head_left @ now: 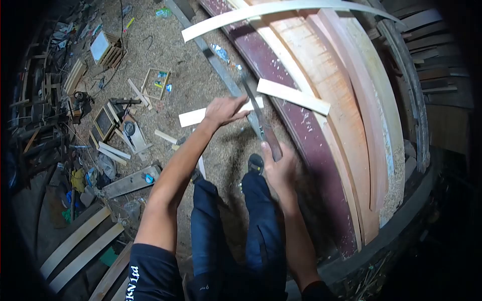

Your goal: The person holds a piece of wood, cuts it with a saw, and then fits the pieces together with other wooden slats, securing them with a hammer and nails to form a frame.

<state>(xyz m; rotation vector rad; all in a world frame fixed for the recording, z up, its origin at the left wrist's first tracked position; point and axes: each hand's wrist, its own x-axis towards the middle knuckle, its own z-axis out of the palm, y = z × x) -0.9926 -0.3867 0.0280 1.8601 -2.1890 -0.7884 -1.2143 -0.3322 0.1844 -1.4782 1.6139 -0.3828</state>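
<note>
My right hand (281, 165) is closed around the brown wooden handle of a long, narrow, dark-bladed tool (255, 106), whose blade points away from me. A pale wooden strip (193, 118) runs crosswise under my left hand (224, 111), which is closed over its middle, thumb on the near side. The strip's right end overlaps the blade in this view. Just right of the blade, a second short pale strip (293, 96) lies across the edge of the stacked boards (329, 65).
A maroon panel (321, 175) lies beneath the boards. One long curved strip (271, 8) spans the top. Behind the blade runs a grey beam (218, 65). At left lie a small wooden frame (155, 83), a crate-like block (106, 48), offcuts and several curved slats (75, 243) on the littered floor.
</note>
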